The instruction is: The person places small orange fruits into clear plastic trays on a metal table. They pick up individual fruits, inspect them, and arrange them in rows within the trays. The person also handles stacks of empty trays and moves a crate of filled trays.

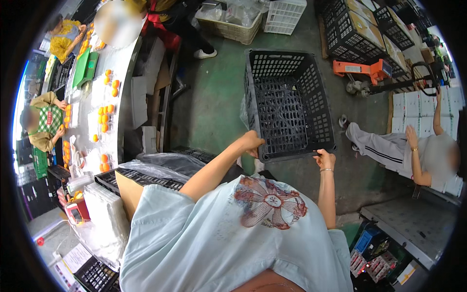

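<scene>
In front of my body is a large black plastic crate [281, 109] with slotted walls and a grid base. Its inside faces me, with only a small pale scrap on the bottom. My left hand [251, 143] grips the near left corner of the rim. At the near right corner, my right hand [324, 160] has its fingers closed on the rim. Clear plastic film [245, 109] shows beside the crate's left wall. Whether the crate touches the floor I cannot tell.
Orange fruits [105, 119] lie in groups on the long worktable [126, 84] at left, where people work. A loaded pallet jack [361, 69] stands right, near a person in grey trousers [379, 142]. Beyond the crate are a beige basket [230, 31] and a white crate [284, 16].
</scene>
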Tool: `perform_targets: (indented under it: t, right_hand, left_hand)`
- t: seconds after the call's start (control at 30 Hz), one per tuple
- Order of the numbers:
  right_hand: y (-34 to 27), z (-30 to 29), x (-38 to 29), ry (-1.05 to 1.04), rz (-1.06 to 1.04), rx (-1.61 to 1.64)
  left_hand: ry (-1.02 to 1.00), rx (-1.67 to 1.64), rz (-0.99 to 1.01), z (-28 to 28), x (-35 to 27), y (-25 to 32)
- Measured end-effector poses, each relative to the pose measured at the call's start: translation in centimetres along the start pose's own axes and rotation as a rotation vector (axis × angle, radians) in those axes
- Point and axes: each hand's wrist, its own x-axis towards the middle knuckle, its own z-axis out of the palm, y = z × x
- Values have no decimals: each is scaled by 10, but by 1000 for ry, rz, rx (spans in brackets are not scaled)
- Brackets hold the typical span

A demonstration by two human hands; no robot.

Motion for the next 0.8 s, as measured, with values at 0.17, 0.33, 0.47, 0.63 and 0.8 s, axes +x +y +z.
perform_targets:
  t: [0.17, 0.33, 0.47, 0.63, 0.8]
  right_hand:
    - [-11, 7, -11, 66, -31, -35]
    - [-44, 22, -18, 81, -87, -52]
    - [-62, 33, -43, 66, -129, -151]
    - [-103, 54, -58, 81, -268, -225]
    - [-151, 56, -35, 143, -311, -279]
  left_hand:
    - [-364, -185, 16, -49, -4, -1]
    - [-475, -34, 87, -64, 10, 21]
    - [-491, -95, 96, -79, 13, 15]
    - [-597, -83, 120, -109, 6, 52]
    - [-690, -147, 220, -109, -5, 112]
